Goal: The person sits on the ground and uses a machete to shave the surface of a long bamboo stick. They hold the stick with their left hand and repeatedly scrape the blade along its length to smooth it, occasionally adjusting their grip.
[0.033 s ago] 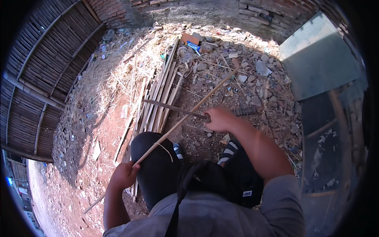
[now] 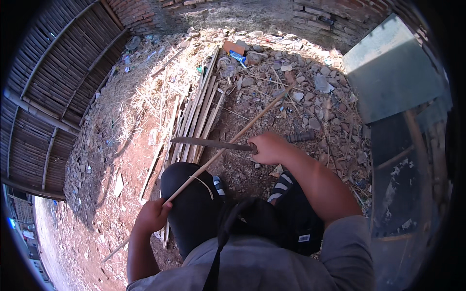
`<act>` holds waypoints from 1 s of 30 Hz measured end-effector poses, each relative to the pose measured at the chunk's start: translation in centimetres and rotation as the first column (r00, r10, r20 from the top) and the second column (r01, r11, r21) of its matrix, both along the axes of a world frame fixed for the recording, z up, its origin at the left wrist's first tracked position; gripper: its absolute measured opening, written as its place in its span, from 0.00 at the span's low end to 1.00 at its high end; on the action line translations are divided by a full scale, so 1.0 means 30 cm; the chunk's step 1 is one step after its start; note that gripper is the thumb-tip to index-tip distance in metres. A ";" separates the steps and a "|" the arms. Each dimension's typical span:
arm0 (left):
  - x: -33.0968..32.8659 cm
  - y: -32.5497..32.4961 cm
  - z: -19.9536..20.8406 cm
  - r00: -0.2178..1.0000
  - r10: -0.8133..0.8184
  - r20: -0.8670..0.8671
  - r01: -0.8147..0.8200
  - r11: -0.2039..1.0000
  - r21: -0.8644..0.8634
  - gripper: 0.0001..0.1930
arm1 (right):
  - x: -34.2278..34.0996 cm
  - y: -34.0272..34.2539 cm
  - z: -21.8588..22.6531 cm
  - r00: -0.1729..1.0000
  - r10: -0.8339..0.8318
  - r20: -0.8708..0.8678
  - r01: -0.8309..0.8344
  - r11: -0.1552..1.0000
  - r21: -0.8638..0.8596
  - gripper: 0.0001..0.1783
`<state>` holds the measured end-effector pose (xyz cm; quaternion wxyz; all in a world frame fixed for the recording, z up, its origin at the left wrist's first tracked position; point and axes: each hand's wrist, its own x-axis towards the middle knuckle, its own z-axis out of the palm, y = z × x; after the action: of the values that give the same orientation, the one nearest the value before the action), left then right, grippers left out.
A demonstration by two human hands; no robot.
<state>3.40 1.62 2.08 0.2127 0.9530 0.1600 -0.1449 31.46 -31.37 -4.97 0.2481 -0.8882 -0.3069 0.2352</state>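
My left hand (image 2: 154,214) is closed round a long, thin bamboo stick (image 2: 204,168), which slants from the lower left over my left knee to the stones at the upper right. A curled sliver (image 2: 206,186) hangs off the stick near the knee. In my right hand (image 2: 267,148) is the handle of a machete (image 2: 208,143). Its dark blade points left and crosses the stick beyond my knees. Whether blade and stick touch, I cannot tell.
Split bamboo strips (image 2: 198,109) lie in a bundle ahead of my left knee. Broken stones (image 2: 315,104) and litter, including a blue wrapper (image 2: 238,57), cover the ground. A bamboo wall (image 2: 53,72) stands left, a brick wall (image 2: 233,17) behind, and a greenish panel (image 2: 395,72) right.
The machete's blade has turned, its tip dropping toward me and slightly left, with more of its flat side showing. My left hand and the stick stay nearly still.
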 end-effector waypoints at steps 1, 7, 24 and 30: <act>0.008 -0.002 -0.003 1.000 -0.016 -0.003 0.016 1.000 0.021 0.21 | 0.021 -0.010 0.013 1.000 0.031 0.005 -0.030 0.998 -0.049 0.19; 0.011 0.032 -0.010 0.996 -0.085 -0.003 0.085 0.993 0.083 0.22 | 0.115 -0.087 -0.036 0.978 -0.203 -0.050 0.203 0.979 -0.022 0.21; 0.014 0.041 -0.018 0.998 -0.066 0.007 0.066 0.996 -0.057 0.23 | 0.040 -0.019 -0.022 0.998 0.060 -0.027 -0.060 0.998 -0.009 0.20; 0.005 0.042 -0.039 0.999 -0.031 0.027 0.031 0.999 0.013 0.24 | 0.141 -0.123 -0.056 0.963 -0.269 -0.004 0.268 0.960 0.084 0.18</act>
<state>3.55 2.86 0.92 0.2065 0.9586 0.1432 -0.1340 35.70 -35.08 -6.66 0.3135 -0.9114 -0.1940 0.1830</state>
